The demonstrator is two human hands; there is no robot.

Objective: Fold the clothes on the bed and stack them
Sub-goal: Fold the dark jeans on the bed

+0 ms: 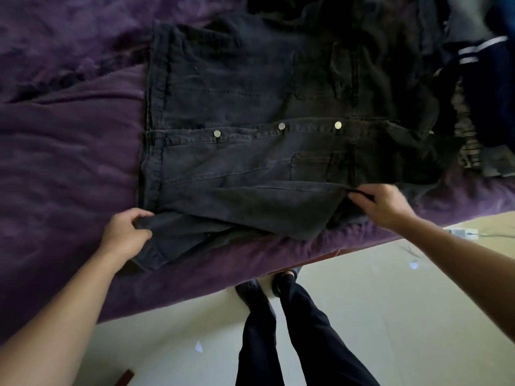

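A dark denim jacket (250, 107) lies spread across the middle of the frame on a purple bedspread (69, 149). The left hand (125, 232) grips fabric at its lower-left corner. The right hand (381, 203) pinches its near edge, lower right. More clothes (479, 93) are heaped at the upper right.

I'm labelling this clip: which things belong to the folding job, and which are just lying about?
Job: dark denim jacket, held by left hand and right hand; pile of clothes; purple bed.
Lying about: paper scrap on the floor.
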